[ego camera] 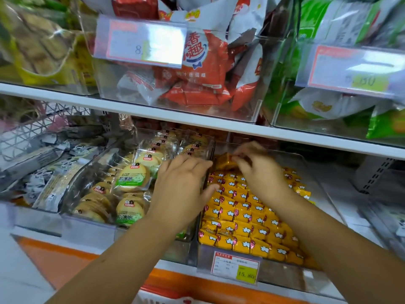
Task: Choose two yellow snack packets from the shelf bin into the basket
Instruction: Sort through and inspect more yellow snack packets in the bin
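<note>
Here, my right hand pinches one yellow snack packet, raised at the shelf bin's rear, centre frame. My left hand, fingers straight, rests on the bin wall, probably steadying it.

Small yellow snack packets lie in rows filling the clear shelf bin.

A shop, in its snack aisle. Its white shelf boards carry clear plastic bins packed with wrapped goods: small yellow foil packets in tight rows, round biscuits in clear wrappers, red-and-white snack bags. Printed price labels hang on the bin fronts — one, a red-bordered price card, reads 15.80 on its yellow patch.
</note>
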Demonstrator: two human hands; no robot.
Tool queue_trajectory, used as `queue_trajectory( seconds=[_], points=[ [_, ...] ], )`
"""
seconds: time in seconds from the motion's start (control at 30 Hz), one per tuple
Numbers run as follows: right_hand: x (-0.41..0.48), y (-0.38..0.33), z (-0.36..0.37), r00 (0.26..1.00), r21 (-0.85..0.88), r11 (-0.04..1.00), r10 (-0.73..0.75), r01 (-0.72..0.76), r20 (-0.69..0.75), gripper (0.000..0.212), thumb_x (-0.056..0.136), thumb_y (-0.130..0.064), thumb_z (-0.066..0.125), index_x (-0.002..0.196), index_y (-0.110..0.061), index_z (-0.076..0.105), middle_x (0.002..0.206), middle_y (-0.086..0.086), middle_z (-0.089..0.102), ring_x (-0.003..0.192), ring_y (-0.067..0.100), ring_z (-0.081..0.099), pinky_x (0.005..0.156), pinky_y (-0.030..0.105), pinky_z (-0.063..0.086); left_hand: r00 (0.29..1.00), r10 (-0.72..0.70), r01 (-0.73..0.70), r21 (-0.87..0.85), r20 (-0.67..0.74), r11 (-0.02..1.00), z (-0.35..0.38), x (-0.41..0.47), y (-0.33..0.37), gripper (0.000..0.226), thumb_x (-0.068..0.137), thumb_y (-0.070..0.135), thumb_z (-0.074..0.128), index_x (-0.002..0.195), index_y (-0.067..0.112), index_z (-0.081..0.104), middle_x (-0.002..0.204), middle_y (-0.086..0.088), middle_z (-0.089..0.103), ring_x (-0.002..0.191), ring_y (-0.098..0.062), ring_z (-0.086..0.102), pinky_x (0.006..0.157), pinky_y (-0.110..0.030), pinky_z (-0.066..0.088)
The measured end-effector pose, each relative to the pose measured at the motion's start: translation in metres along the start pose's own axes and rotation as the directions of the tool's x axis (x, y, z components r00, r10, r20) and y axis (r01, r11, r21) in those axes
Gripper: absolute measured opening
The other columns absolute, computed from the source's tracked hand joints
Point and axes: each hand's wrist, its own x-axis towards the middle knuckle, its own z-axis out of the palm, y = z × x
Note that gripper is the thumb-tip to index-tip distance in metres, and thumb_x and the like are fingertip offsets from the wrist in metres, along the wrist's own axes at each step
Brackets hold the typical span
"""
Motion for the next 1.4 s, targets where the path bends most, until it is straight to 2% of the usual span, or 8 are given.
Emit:
queue_trajectory(
  seconds=[0.17, 0.3, 0.43, 0.47, 0.63, 0.83, 1.17, 1.4],
  points=[
    [-0.07, -0.012, -0.05, 0.987, 0.455, 0.887, 0.132, -0.076, -0.092, 0.025, 0.096, -0.015, 0.061, 0.087, -0.038, 0.064, 0.095, -0.016, 0.071, 0.087, 0.003, 0.068, 0.072, 0.016, 0.054, 0.997, 0.032, -0.026, -0.073, 0.077, 0.997, -0.01, -0.008, 0.016, 0.069, 0.089, 0.063, 0.052, 0.147, 0.027, 0.044, 0.145, 0.008, 0.052, 0.135, -0.016, 0.037, 0.105, -0.03, 0.02],
    [-0.107, -0.011, -0.077, 0.967, 0.677, 0.719, 0.251, -0.159, -0.04, 0.031, 0.097, -0.01, 0.058, 0.082, -0.035, 0.069, 0.096, -0.012, 0.074, 0.079, 0.013, 0.073, 0.069, 0.016, 0.054, 0.984, 0.107, -0.057, -0.313, 0.144, 0.948, -0.017, -0.02, 0.034, 0.064, 0.088, 0.066, 0.034, 0.14, 0.034, 0.051, 0.133, 0.014, 0.059, 0.12, -0.008, 0.047, 0.094, -0.023, 0.035],
    [-0.126, -0.006, -0.089, 0.927, 0.84, 0.455, 0.349, -0.295, 0.137, 0.006, 0.091, -0.021, 0.061, 0.093, -0.016, 0.058, 0.083, 0.005, 0.073, 0.076, 0.032, 0.074, 0.061, 0.028, 0.058, 0.967, 0.055, 0.149, -0.725, 0.25, 0.673, -0.012, -0.038, 0.051, 0.036, 0.087, 0.056, 0.056, 0.122, 0.046, 0.056, 0.102, 0.021, 0.067, 0.089, -0.003, 0.068, 0.075, -0.031, 0.058],
    [-0.129, -0.005, -0.091, 0.92, 0.857, 0.405, 0.351, -0.318, 0.175, 0.022, 0.084, -0.028, 0.065, 0.095, -0.012, 0.056, 0.082, 0.008, 0.072, 0.074, 0.035, 0.074, 0.058, 0.03, 0.058, 0.96, 0.04, 0.194, -0.761, 0.278, 0.619, -0.011, -0.04, 0.055, 0.029, 0.089, 0.047, 0.063, 0.117, 0.048, 0.057, 0.099, 0.015, 0.07, 0.085, -0.008, 0.071, 0.072, -0.038, 0.06],
    [-0.134, -0.003, -0.091, 0.905, 0.853, 0.363, 0.342, -0.376, 0.253, 0.033, 0.081, -0.018, 0.067, 0.105, -0.003, 0.051, 0.092, 0.019, 0.074, 0.081, 0.034, 0.074, 0.064, 0.028, 0.059, 0.921, -0.043, 0.379, -0.863, 0.388, 0.334, -0.009, -0.044, 0.062, 0.034, 0.08, 0.02, 0.081, 0.1, 0.043, 0.064, 0.109, 0.003, 0.072, 0.082, -0.028, 0.073, 0.065, -0.033, 0.06],
    [-0.13, 0.01, -0.087, 0.894, 0.903, 0.196, 0.326, -0.382, 0.307, 0.035, 0.077, -0.013, 0.065, 0.11, -0.002, 0.061, 0.11, 0.02, 0.073, 0.096, 0.036, 0.073, 0.074, 0.029, 0.061, 0.886, -0.019, 0.463, -0.885, 0.464, -0.044, -0.01, -0.039, 0.048, 0.031, 0.071, 0.02, 0.077, 0.102, 0.023, 0.076, 0.109, -0.006, 0.075, 0.098, -0.025, 0.073, 0.074, -0.027, 0.059],
    [-0.127, 0.033, -0.085, 0.888, 0.906, 0.105, 0.274, -0.409, 0.369, 0.034, 0.091, -0.001, 0.054, 0.125, -0.007, 0.059, 0.114, 0.022, 0.071, 0.104, 0.04, 0.07, 0.078, 0.031, 0.06, 0.883, 0.088, 0.459, -0.887, 0.462, 0.051, -0.001, -0.031, 0.04, 0.045, 0.084, 0.014, 0.068, 0.128, 0.023, 0.064, 0.125, -0.002, 0.07, 0.11, -0.025, 0.07, 0.083, -0.027, 0.058],
    [-0.13, 0.029, -0.076, 0.873, 0.831, 0.389, 0.439, -0.399, 0.213, 0.014, 0.085, -0.022, 0.069, 0.092, -0.01, 0.07, 0.106, 0.013, 0.074, 0.094, 0.026, 0.074, 0.093, 0.041, 0.056, 0.912, -0.133, 0.411, -0.875, 0.389, 0.258, 0.002, -0.035, 0.047, 0.018, 0.097, 0.022, 0.06, 0.091, 0.011, 0.073, 0.098, 0.003, 0.071, 0.092, -0.019, 0.075, 0.079, -0.02, 0.056]
  ],
)
